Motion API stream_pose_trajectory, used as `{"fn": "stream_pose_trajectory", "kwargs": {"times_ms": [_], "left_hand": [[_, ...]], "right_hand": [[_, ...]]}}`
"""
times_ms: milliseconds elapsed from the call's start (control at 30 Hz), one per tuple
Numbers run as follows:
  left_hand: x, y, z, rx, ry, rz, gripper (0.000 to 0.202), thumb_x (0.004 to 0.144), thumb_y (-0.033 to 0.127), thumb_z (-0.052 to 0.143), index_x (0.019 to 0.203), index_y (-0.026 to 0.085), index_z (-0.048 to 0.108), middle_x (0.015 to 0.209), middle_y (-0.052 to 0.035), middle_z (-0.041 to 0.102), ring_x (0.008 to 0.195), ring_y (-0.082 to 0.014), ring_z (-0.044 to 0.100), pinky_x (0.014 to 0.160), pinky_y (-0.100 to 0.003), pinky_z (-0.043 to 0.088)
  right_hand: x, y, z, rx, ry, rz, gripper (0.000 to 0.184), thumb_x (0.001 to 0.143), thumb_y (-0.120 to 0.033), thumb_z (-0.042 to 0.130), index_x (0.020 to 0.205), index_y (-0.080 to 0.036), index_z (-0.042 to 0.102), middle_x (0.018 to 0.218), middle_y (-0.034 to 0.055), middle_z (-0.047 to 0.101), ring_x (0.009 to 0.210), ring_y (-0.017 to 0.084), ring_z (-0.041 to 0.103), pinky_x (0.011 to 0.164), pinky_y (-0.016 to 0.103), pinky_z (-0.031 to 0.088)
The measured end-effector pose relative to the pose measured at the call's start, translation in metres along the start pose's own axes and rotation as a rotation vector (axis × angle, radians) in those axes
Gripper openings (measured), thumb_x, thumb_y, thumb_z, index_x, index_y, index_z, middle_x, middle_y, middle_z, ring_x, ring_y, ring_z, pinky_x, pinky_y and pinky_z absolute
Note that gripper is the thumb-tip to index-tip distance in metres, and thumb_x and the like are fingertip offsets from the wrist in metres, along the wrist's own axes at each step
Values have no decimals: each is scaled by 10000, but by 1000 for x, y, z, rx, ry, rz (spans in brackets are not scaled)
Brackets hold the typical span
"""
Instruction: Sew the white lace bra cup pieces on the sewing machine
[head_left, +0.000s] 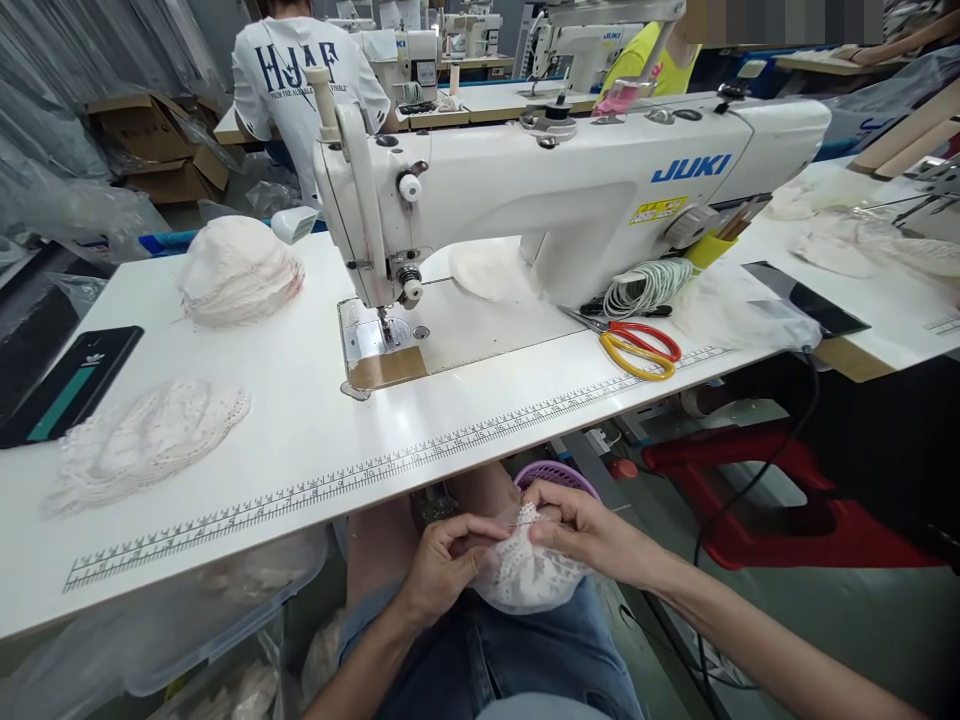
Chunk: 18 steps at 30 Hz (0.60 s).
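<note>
Fingers of left hand (442,570) and right hand (589,532) both pinched narrow on white lace piece (529,582), held over denim lap (544,645), below front edge of desk (315,445). Lace stack (154,440) lies at desk's left, pale fabric pile (236,272) behind it; scissors (616,333) rest near sewing machine (495,185).

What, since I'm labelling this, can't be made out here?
Head view: some fingertips of the right hand, behind the lace fabric.
Head view: lower part of the purple basket, behind that hand.
Head view: head of a white-shirted person, cut by top edge.
Head view: presser foot details, too small.
</note>
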<state>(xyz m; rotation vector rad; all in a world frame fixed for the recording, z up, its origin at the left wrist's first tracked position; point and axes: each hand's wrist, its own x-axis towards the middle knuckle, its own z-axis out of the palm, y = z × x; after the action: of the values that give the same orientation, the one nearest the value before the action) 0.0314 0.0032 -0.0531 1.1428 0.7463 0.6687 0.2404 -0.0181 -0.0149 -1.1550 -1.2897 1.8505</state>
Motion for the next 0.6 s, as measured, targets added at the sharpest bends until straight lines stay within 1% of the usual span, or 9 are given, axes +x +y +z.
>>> {"fn": "stream_pose_trajectory", "kwargs": {"times_ms": [67,167,200,233,300,367,467,600], "left_hand": [[0,4,-3,52,-2,15,402,765,520,621,800,126,694,933,-111,705,871,-204,635,759,-256,473],[1,10,-6,113,-30,51,553,804,627,477,709,111,652,874,-121,687,786,-183,610,682,-243,450],[2,12,-5,132,-44,56,562,788,644,484,712,111,647,855,-116,680,768,-179,601,670,-241,445],[2,13,-4,155,-51,55,538,762,636,531,730,112,646,842,-107,675,761,-177,596,669,-238,442],[3,15,-1,211,-29,33,421,718,536,658,775,120,648,822,-81,671,764,-170,595,683,-228,442],[4,17,4,253,16,13,291,715,404,710,785,128,649,794,-58,669,749,-158,598,684,-216,441],[4,21,7,281,59,37,181,764,311,664,746,131,648,774,-51,672,736,-152,602,678,-214,442],[4,26,6,334,76,80,175,811,271,592,706,135,628,782,-54,689,742,-155,618,683,-218,446]], "right_hand": [[1,2,-1,-95,11,-20,293,859,-436,566,832,-180,426,564,-80,382,489,61,256,443,194,185],[0,1,-2,-231,27,-45,274,880,-425,537,814,-186,419,547,-83,357,489,66,243,441,197,170],[0,0,-2,-267,30,-53,268,883,-421,530,814,-188,419,543,-84,351,488,68,241,441,199,166],[-1,0,-1,-298,31,-59,261,886,-419,525,818,-189,423,542,-83,351,488,70,242,442,201,163],[-1,-1,-1,-356,37,-72,252,889,-417,519,822,-189,433,541,-80,358,490,75,245,445,204,159],[0,-2,0,-402,55,-82,254,891,-421,512,817,-189,438,535,-78,358,490,79,247,450,207,157],[0,-2,0,-444,85,-81,270,887,-433,510,798,-188,440,524,-79,348,488,80,253,454,208,163],[0,0,1,-485,121,-66,293,888,-453,497,782,-183,455,528,-69,381,491,82,281,457,208,182]]}}
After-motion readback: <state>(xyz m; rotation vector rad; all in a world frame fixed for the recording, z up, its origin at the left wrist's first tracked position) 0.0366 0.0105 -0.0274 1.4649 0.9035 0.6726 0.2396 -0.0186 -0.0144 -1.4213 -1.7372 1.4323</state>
